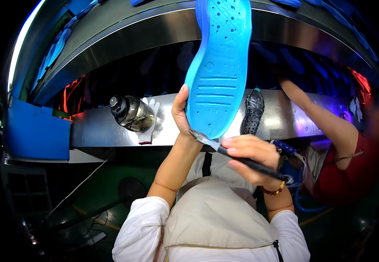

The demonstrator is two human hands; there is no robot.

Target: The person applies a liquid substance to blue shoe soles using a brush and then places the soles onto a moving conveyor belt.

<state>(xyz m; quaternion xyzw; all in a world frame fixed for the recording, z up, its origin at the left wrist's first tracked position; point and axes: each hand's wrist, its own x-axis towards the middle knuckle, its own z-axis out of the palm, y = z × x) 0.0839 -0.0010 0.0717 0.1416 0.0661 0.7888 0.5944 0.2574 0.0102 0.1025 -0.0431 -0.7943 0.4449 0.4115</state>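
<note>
A: What did we log for the hands?

B: Our left hand (180,114) gripped the near left edge of the blue shoe sole (219,65), held upright over the metal surface (102,131). Our right hand (251,156) was closed around a black-handled brush (224,152), bristles touching the sole's near end.

A: And around them?

B: A dark bottle (130,113) lay to the left beside a white glove (149,120). A dark sole (252,112) lay right of the blue one. Another person's arm (324,120) reached in far right.
</note>
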